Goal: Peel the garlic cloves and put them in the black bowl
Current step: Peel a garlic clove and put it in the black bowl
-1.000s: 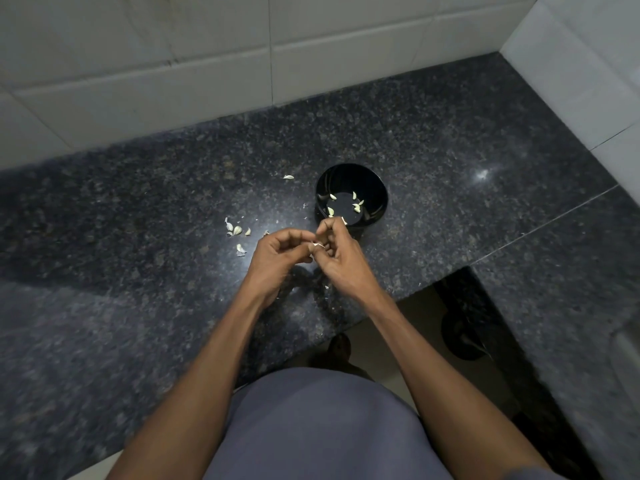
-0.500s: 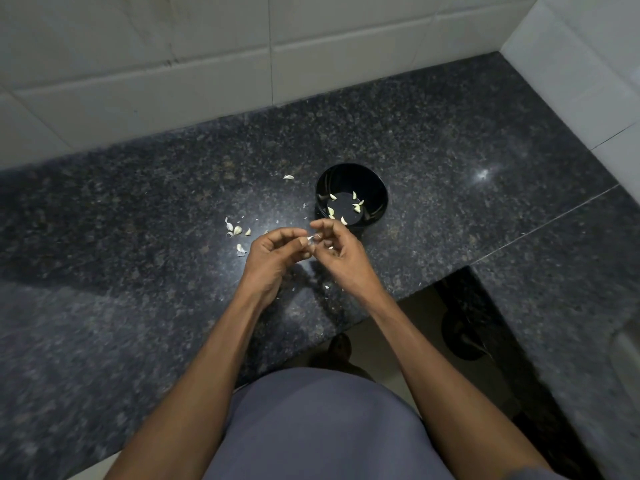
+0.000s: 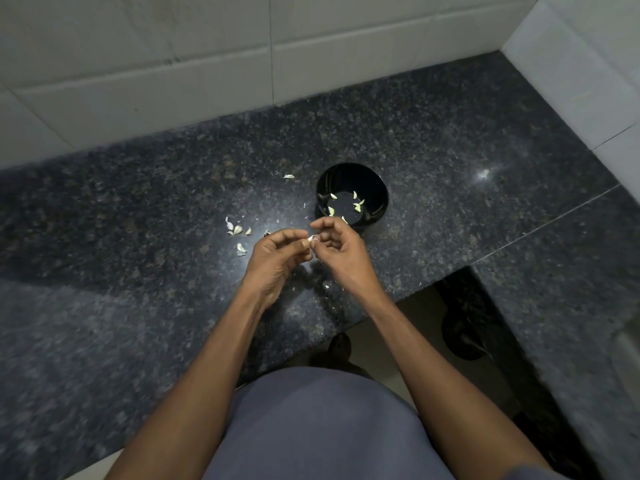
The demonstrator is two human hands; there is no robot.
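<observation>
Dark speckled granite counter (image 3: 138,271) under white tile. Black bowl (image 3: 370,181) holding several peeled cloves, just beyond hands. Left hand (image 3: 277,258) and right hand (image 3: 341,249) both pinching one garlic clove (image 3: 314,238) between fingertips. Probably light, firm, slippery once bare; best pinched at ends.

Dark granite worktop (image 3: 450,140) carrying black bowl (image 3: 375,188) at centre frame; loose garlic cloves (image 3: 237,230) lying just left of centre.

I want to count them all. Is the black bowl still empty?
No, the black bowl already has several pale garlic cloves lying on its bottom.
</observation>
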